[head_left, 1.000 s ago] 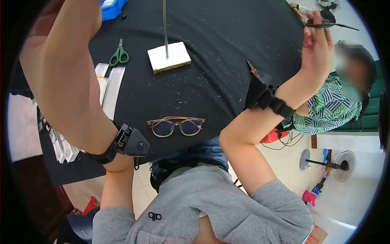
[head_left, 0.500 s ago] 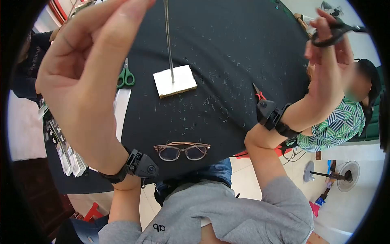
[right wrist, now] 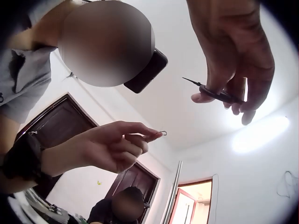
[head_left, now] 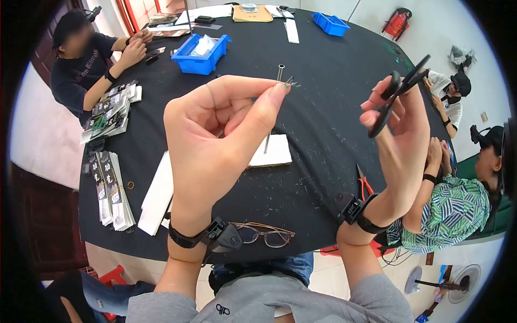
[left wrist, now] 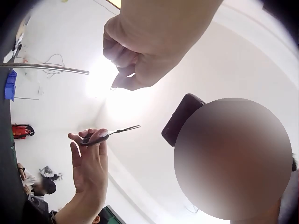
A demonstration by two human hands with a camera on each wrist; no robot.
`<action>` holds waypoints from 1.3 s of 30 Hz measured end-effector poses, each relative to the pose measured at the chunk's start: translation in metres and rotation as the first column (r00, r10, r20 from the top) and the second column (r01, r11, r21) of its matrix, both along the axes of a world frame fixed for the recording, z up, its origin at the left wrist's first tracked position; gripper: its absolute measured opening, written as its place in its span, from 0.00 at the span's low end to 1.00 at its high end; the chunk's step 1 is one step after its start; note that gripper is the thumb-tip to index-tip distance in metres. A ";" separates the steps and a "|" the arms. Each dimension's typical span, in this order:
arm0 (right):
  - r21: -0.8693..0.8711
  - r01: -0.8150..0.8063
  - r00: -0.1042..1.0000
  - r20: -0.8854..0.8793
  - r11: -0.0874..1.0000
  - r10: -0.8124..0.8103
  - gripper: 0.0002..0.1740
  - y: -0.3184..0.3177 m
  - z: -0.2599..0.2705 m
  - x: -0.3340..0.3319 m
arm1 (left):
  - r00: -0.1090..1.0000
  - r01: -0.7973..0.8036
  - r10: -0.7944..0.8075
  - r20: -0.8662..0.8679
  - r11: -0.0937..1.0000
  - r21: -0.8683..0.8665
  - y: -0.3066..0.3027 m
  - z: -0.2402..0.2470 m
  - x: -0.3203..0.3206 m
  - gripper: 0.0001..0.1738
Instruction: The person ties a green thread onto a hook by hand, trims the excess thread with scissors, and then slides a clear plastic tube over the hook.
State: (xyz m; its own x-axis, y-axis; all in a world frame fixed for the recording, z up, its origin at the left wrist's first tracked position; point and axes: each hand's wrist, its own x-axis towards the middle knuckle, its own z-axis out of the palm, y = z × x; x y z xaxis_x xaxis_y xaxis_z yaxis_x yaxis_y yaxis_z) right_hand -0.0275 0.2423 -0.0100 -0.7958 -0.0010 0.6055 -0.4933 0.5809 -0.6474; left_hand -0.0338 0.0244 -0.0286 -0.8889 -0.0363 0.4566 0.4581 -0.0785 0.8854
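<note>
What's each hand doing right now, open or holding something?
Left hand: pinches a tiny thin wire piece between thumb and forefinger.
Right hand: grips small black metal scissors.

showing black scissors (head_left: pixel 396 97), a greyish wire piece (head_left: pixel 291 83), a black tablecloth (head_left: pixel 323 64), a blue bin (head_left: pixel 200 58), a white block (head_left: pixel 276 153) and a green-and-white patterned shirt (head_left: pixel 447 215).

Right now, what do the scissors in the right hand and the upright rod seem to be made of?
Scissors: matt black all over, thin pointed blades, so probably coated metal; the handles could be plastic. Rod: grey with a dull shine and an open tip, likely a metal tube.
</note>
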 end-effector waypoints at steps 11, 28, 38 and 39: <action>0.137 0.063 0.996 -0.074 0.989 -0.053 0.45 -0.021 -0.009 -0.011 | 1.000 0.022 -0.024 0.018 0.992 0.123 0.007 -0.004 -0.004 0.07; 0.250 0.039 0.999 -0.031 0.968 -0.032 0.35 -0.033 -0.008 -0.013 | 0.999 0.019 -0.022 0.043 0.997 0.080 0.005 -0.001 0.001 0.08; 0.227 0.041 0.999 -0.005 0.973 -0.041 0.31 -0.037 -0.008 -0.012 | 0.999 0.035 -0.037 0.015 0.996 0.084 0.006 -0.002 0.000 0.08; 0.241 0.041 0.999 -0.004 0.970 -0.042 0.31 -0.036 -0.008 -0.011 | 0.999 0.032 -0.034 0.018 0.996 0.088 0.006 -0.002 0.000 0.07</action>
State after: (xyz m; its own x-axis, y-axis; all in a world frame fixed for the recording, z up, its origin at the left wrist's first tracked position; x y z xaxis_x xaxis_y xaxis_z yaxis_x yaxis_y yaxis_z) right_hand -0.0390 0.2058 -0.0176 -0.7990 -0.1134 0.5905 -0.4647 0.7397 -0.4868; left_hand -0.0334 0.0308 -0.0310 -0.8989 -0.0461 0.4357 0.4368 -0.1711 0.8831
